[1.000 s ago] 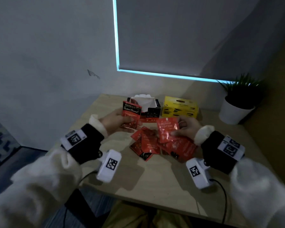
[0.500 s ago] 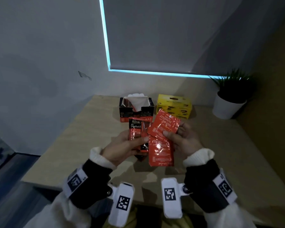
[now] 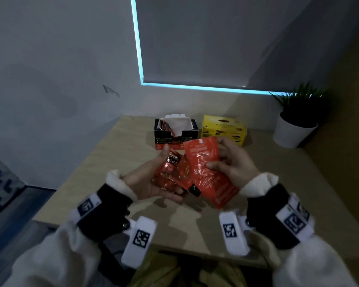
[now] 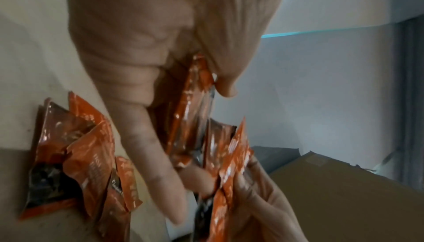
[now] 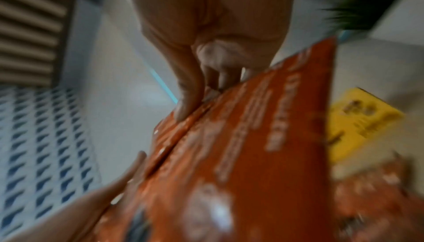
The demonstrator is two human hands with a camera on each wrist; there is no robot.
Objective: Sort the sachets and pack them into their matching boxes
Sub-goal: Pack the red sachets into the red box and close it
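Observation:
My left hand (image 3: pixel 153 179) lies palm up over the table's middle and grips a small stack of dark red sachets (image 3: pixel 172 172) under its thumb (image 4: pixel 220 61). Close to its right, my right hand (image 3: pixel 230 162) pinches two or more orange-red sachets (image 3: pixel 203 162), fanned out, thumb on the front (image 5: pixel 185 104). Several more sachets (image 4: pixel 75 155) lie loose on the table below my left hand. An open black and red box (image 3: pixel 175 139) stands at the back with white paper sticking out of it. The yellow box (image 3: pixel 224 129) stands shut beside it on the right.
A potted plant in a white pot (image 3: pixel 294 131) stands at the back right corner. The wooden table (image 3: pixel 116 162) ends at a wall behind and on the left. A brown cardboard box (image 4: pixel 332 191) shows in the left wrist view.
Both hands have risen from the pile and come together in front of me, each keeping its sachets. My left palm has turned up; the right hand's sachets have fanned apart.

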